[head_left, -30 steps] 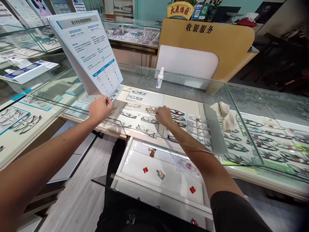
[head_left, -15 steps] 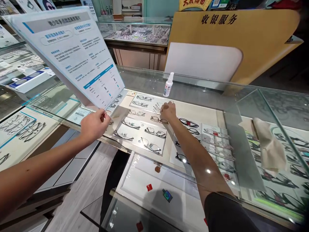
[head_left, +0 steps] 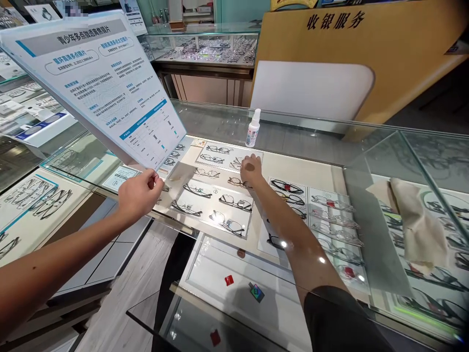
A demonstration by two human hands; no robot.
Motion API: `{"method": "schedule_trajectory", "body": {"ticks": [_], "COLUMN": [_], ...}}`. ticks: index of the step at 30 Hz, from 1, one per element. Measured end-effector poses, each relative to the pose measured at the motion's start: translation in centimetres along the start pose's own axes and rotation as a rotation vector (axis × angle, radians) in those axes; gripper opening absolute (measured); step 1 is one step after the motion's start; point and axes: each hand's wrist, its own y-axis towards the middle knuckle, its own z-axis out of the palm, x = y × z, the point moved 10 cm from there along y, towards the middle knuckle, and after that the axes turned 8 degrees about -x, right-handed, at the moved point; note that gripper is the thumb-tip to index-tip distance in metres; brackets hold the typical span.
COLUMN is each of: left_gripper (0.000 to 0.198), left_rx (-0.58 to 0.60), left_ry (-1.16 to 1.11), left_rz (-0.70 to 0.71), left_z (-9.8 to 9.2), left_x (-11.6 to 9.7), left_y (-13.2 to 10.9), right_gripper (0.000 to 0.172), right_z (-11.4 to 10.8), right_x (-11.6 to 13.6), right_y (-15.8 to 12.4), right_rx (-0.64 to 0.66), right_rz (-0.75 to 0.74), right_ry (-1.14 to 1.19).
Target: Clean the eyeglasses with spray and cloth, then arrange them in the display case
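Observation:
My left hand (head_left: 138, 195) grips the lower corner of a tilted white and blue information board (head_left: 98, 83), holding it up over the glass counter top (head_left: 220, 120). Under the glass, my right hand (head_left: 251, 169) reaches inside the display case and rests on a white tray (head_left: 216, 198) of eyeglass frames, its fingers touching a pair of glasses (head_left: 240, 183) near the tray's far edge. Whether those fingers pinch the frame cannot be told. More trays of glasses (head_left: 330, 205) lie to the right of my arm.
A small white spray bottle (head_left: 252, 129) stands on the glass beyond my right hand. A beige cloth (head_left: 414, 220) lies on the glass at the right. An orange cashier desk (head_left: 366, 58) stands behind. The lower shelf (head_left: 256, 274) holds small red tags.
My right hand moved farther into the case, from the tray's middle to its far edge. The board in my left hand stays raised, and my view shifted closer and lower.

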Motion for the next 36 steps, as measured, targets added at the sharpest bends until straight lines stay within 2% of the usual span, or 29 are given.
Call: {"method": "schedule_trajectory", "body": {"ticks": [4, 9, 16, 27, 36], "left_gripper": [0.020, 0.020, 0.020, 0.023, 0.022], "left_rx": [0.015, 0.024, 0.037, 0.036, 0.038], "left_ry": [-0.003, -0.006, -0.009, -0.035, -0.038], "left_rz": [0.009, 0.006, 0.016, 0.040, 0.038], "left_z": [0.0, 0.0, 0.2, 0.7, 0.5], "left_x": [-0.2, -0.2, -0.3, 0.1, -0.1], "left_y": [-0.1, -0.1, 0.0, 0.1, 0.0], "right_gripper": [0.019, 0.027, 0.029, 0.029, 0.018], "right_z": [-0.6, -1.8, -2.9, -2.6, -4.4], "right_x": [0.0, 0.3, 0.6, -0.1, -0.5], "right_y": [0.0, -0.6, -0.3, 1.9, 1.5], "right_rx": [0.065, 0.111, 0.059, 0.032, 0.011], "right_rz": [-0.012, -0.038, -0.014, 0.061, 0.060], "right_ry": [-0.098, -0.125, -0.162, -0.174, -0.165]}}
